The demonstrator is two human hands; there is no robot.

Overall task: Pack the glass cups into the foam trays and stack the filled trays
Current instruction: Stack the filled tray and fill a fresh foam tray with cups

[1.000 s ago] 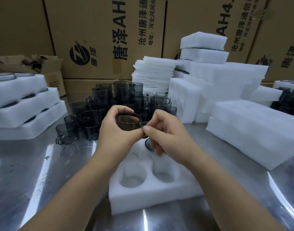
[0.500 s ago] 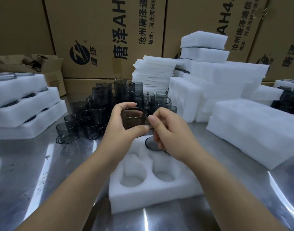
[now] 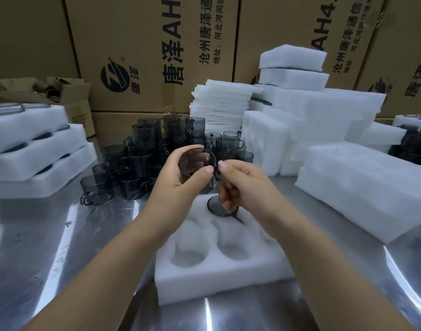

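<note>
My left hand (image 3: 178,185) grips a smoky glass cup (image 3: 197,161) around its body, tilted with the mouth toward me. My right hand (image 3: 238,185) pinches the cup's handle side with thumb and fingers. Both hands hover over the far end of a white foam tray (image 3: 219,278) on the steel table. One cup (image 3: 216,207) sits in a far pocket of that tray; the near pockets are hollow. A heap of dark glass cups (image 3: 142,158) stands behind my hands.
Filled foam trays (image 3: 37,149) are stacked at the left. Foam sheets (image 3: 221,108) and foam blocks (image 3: 324,120) pile up at the back right, with a long foam tray (image 3: 362,187) on the right. Cardboard boxes (image 3: 152,48) wall the back.
The cup has risen a little and tipped so its mouth faces me more. My right hand stayed at the handle side.
</note>
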